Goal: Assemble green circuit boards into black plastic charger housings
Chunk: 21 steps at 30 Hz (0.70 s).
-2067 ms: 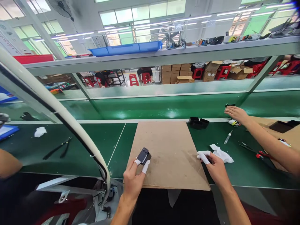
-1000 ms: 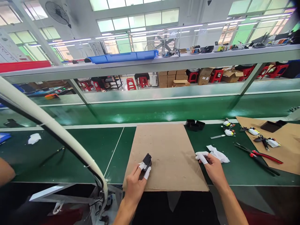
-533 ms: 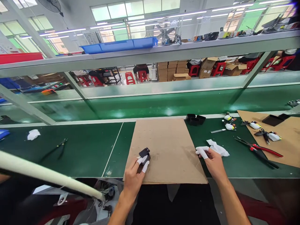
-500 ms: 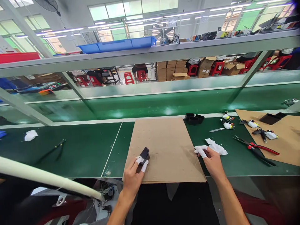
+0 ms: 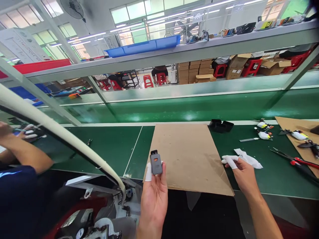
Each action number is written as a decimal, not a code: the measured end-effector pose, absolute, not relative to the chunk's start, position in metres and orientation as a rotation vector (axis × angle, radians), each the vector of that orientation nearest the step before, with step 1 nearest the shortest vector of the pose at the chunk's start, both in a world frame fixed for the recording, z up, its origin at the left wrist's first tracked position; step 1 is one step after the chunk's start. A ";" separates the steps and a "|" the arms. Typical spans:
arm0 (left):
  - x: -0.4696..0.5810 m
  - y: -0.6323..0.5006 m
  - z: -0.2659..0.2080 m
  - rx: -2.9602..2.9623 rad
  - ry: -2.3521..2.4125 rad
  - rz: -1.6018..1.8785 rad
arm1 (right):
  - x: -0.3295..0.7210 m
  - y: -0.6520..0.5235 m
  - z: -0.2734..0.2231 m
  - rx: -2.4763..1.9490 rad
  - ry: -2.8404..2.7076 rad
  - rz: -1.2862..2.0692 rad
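Note:
My left hand (image 5: 155, 196), palm up with a white finger cot showing, grips a small dark grey plastic device (image 5: 156, 165) between thumb and fingers. An orange mark and a black top end show on its face. It is held over the left edge of a flat cardboard sheet (image 5: 186, 152). At the sheet's right edge, my right hand (image 5: 241, 172) has its fingertips, in white cots, pressed together. Whether they pinch anything is too small to tell. A crumpled white tissue (image 5: 250, 160) lies just beside that hand.
Black open boxes (image 5: 221, 126) stand behind the sheet. Small wired assemblies (image 5: 264, 135), a metal strip (image 5: 249, 139) and red-handled pliers (image 5: 296, 162) lie to the right. A pale hose (image 5: 82, 136) crosses at left, near a co-worker's arm (image 5: 27, 151). A shelf (image 5: 149, 54) spans above.
My left hand has turned palm up, and the device now stands with its marked face towards me. The view has swung left, bringing in a co-worker's arm. My right hand remains by the sheet's edge.

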<state>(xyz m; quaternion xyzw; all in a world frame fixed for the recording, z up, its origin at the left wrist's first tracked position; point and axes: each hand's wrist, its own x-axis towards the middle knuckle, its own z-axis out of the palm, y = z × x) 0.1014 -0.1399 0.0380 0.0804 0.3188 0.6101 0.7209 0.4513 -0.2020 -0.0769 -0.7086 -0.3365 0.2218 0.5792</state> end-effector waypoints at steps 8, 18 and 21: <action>0.104 -0.153 0.060 -0.001 0.720 1.237 | 0.448 -0.204 -0.072 -1.674 -0.768 0.495; 0.097 -0.128 0.026 0.703 0.937 1.379 | 0.445 -0.203 -0.067 -1.679 -0.755 0.487; 0.084 -0.103 -0.002 1.563 1.251 1.469 | 0.445 -0.201 -0.066 -1.657 -0.761 0.488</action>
